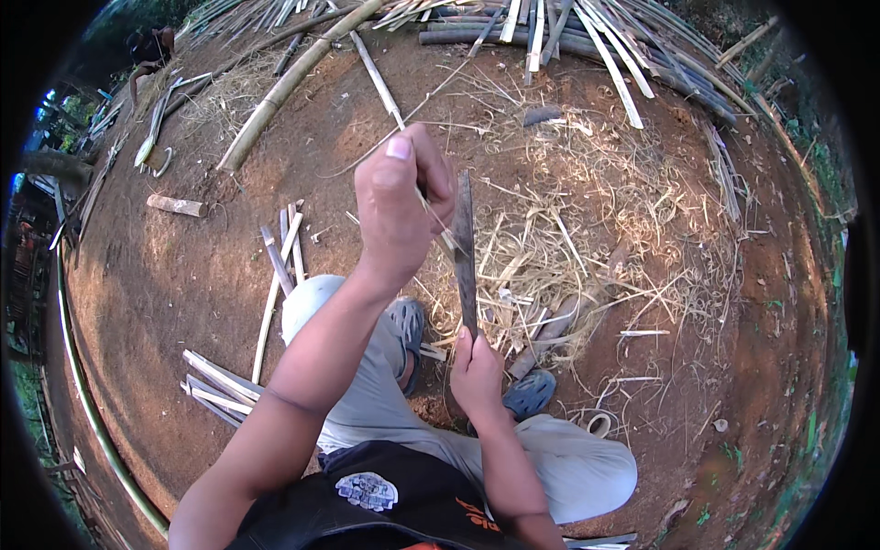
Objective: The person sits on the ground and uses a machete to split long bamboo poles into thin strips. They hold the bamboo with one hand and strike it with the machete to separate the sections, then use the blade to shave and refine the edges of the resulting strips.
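Observation:
My left hand (pixel 394 202) is raised in front of me, closed around a narrow bamboo strip (pixel 446 241). Below the fist, the strip's near end meets the blade of a long dark knife (pixel 467 275). My right hand (pixel 477 371) grips this knife low down, between my knees, with the blade pointing up and away from me. The fingers hide most of the knife's handle. Beyond my left fist a pale strip (pixel 374 75) runs away over the ground; whether it is the same piece I cannot tell.
Curly bamboo shavings (pixel 596 220) cover the ground ahead and right. A bamboo pole (pixel 293 87) lies ahead left, near a short cut piece (pixel 177 205). Split strips (pixel 220 385) lie by my left knee. Piled bamboo (pixel 568 41) fills the far side. Another person (pixel 149 50) is far left.

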Tool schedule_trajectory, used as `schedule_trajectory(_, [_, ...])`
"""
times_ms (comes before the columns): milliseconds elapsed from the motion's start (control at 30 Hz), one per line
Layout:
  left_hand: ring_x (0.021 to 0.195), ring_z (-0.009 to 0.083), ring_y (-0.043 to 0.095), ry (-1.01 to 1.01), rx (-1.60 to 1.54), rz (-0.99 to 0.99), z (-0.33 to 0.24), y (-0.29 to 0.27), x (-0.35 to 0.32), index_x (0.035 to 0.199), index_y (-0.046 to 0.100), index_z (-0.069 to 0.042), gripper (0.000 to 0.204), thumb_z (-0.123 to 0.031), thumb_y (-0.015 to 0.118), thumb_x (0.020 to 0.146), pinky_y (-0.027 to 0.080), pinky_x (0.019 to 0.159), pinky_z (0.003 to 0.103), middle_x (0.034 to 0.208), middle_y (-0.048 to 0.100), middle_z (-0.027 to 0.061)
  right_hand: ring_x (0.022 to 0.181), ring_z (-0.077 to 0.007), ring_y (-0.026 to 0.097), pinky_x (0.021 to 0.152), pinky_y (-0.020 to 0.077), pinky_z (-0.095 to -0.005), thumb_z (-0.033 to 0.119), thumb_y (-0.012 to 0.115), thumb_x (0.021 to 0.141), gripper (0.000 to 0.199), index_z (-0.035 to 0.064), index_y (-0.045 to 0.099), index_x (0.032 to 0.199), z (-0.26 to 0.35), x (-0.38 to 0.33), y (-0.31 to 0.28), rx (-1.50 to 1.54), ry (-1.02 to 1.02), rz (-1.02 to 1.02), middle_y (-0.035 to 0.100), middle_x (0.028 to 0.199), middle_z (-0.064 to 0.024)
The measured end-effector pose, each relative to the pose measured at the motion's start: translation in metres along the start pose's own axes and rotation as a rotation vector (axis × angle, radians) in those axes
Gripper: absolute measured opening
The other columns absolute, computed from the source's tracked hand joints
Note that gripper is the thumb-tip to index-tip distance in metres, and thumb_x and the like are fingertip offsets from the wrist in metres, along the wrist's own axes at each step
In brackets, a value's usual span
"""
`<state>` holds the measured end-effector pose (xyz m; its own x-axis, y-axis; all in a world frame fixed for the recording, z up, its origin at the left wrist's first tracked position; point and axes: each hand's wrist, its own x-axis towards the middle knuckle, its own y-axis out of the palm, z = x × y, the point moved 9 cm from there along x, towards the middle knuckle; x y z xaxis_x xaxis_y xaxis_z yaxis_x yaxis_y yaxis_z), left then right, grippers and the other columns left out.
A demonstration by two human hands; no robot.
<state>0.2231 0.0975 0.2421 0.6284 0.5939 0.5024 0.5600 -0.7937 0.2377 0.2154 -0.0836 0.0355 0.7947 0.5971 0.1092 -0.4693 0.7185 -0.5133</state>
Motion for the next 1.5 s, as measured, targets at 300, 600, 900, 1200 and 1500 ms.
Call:
schedule_trajectory(300, [0.04,0.008,0.028,-0.043,0.005,0.007,0.005,0.007,-0.009,0.071,0.041,-0.006,0.055,-0.053,0.032,0.097,0.023,0.037,0.025,0.049,0.035,0.002,0.055,-0.0383,0.06,0.05,0.0455,-0.043,0.009,0.052,0.098,0.016,-0.0039,0.057,0.09,0.018,-0.005,-0.014,-0.008,-0.002,-0.122,0.058,0.061,-0.0206])
schedule_trajectory(600, [0.04,0.0086,0.033,-0.014,0.048,0.084,0.001,0.013,-0.014,0.069,0.042,-0.004,0.059,-0.053,0.032,0.099,0.026,0.037,0.025,0.049,0.038,0.0033,0.055,-0.0377,0.06,0.049,0.0444,-0.0437,0.01,0.053,0.098,0.016,-0.0038,0.058,0.092,0.072,-0.01,-0.065,0.342,-0.058,-0.206,0.057,0.062,-0.0205])
schedule_trajectory(900, [0.045,0.0072,0.043,-0.03,-0.068,0.043,0.003,0.015,-0.016,0.064,0.045,-0.004,0.053,-0.04,0.035,0.102,0.032,0.041,0.024,0.054,0.046,0.002,0.065,-0.0452,0.061,0.057,0.0462,-0.052,0.021,0.048,0.101,0.027,-0.003,0.057,0.091,0.0,-0.001,-0.017,-0.183,0.094,0.026,0.06,0.068,-0.0261])
schedule_trajectory(1200, [0.039,0.0082,0.035,0.008,-0.127,0.175,-0.047,0.038,-0.025,0.069,0.044,-0.003,0.053,-0.045,0.034,0.099,0.028,0.037,0.023,0.049,0.038,0.0021,0.066,-0.0457,0.061,0.056,0.0452,-0.0522,0.017,0.05,0.099,0.021,-0.0024,0.056,0.093,0.027,-0.02,-0.027,-0.03,0.066,-0.018,0.06,0.07,-0.0258])
schedule_trajectory(1500, [0.043,0.0081,0.035,-0.055,0.055,0.121,-0.001,0.032,-0.02,0.07,0.045,-0.004,0.055,-0.051,0.037,0.099,0.028,0.04,0.024,0.052,0.042,0.0022,0.07,-0.0442,0.063,0.061,0.0478,-0.0515,0.017,0.048,0.1,0.021,-0.0013,0.057,0.095,0.004,-0.013,-0.007,-0.096,0.137,0.032,0.063,0.076,-0.0253])
